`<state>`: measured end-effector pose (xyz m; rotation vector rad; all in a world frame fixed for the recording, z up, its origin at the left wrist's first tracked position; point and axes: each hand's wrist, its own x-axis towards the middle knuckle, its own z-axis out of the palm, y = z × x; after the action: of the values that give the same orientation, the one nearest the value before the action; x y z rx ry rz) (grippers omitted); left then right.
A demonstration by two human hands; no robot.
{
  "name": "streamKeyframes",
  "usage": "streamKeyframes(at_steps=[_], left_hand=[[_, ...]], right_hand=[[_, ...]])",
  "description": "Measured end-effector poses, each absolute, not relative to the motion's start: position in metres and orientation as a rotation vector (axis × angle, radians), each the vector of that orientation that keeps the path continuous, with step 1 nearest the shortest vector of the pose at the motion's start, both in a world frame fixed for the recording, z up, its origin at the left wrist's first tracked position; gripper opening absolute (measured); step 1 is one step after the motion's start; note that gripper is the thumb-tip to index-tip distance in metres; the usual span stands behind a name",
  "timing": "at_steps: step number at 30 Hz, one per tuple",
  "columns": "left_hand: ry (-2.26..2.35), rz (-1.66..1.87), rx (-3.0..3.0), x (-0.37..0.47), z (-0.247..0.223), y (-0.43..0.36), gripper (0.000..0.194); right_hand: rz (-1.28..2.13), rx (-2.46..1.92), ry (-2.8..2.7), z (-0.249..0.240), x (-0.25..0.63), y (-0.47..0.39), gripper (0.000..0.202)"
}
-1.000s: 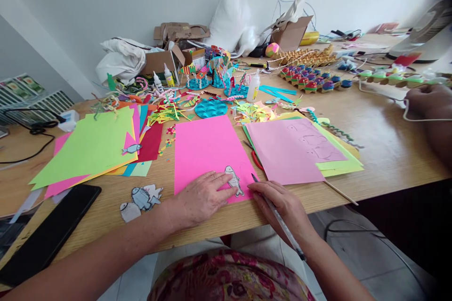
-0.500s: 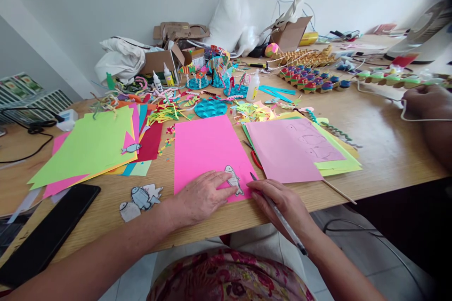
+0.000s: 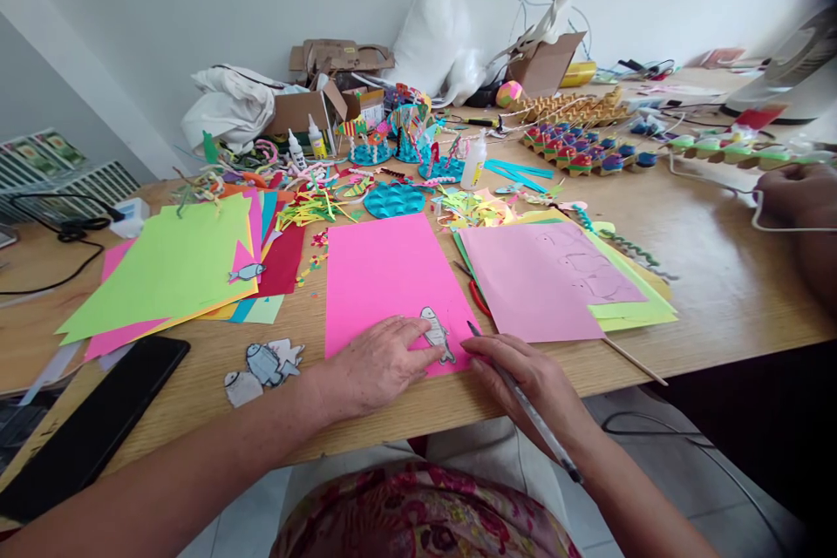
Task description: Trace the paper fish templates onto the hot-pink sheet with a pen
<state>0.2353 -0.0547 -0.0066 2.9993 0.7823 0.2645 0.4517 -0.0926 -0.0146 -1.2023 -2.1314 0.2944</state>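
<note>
A bright pink sheet of paper [image 3: 383, 279] lies in front of me on the wooden table. On its lower right part rests a paper fish cutout [image 3: 437, 336] with dark outlines. My left hand [image 3: 383, 362] lies flat on the sheet, fingers apart, with fingertips touching the cutout's left side. My right hand [image 3: 527, 379] grips a pen [image 3: 533, 418], its tip at the sheet's right edge, beside the cutout. Several more fish cutouts [image 3: 263, 364] lie left of my left forearm, and another small fish [image 3: 247, 272] sits on the coloured papers.
Green and pink paper sheets [image 3: 163, 270] are stacked left, near a black phone [image 3: 98, 423]. A light pink sheet [image 3: 523, 288] with pencil drawings lies right, beside red-handled scissors [image 3: 479, 298]. Glue bottles [image 3: 474, 161] and paper scraps stand behind. Another person's hand [image 3: 794, 196] is at far right.
The whole view has shifted slightly. My left hand stays on the fish cutout, and the pen in my right hand stays close to the sheet's right edge.
</note>
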Motion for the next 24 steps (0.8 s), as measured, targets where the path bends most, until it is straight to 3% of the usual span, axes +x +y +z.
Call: streamKeyframes(at_steps=[4,11,24], left_hand=[[0.815,0.247,2.968,0.237,-0.005,-0.056,0.028],[0.970,0.132,2.962,0.235,-0.007,-0.061,0.032],[1.007,0.068,2.964,0.233,-0.010,-0.060,0.032]], right_hand=[[0.423,-1.194,-2.037,0.000,0.449,-0.089,0.019],[0.983,-1.274,-1.893,0.020,0.440,-0.060,0.006],[1.230,-1.151,-2.007,0.001,0.423,-0.035,0.009]])
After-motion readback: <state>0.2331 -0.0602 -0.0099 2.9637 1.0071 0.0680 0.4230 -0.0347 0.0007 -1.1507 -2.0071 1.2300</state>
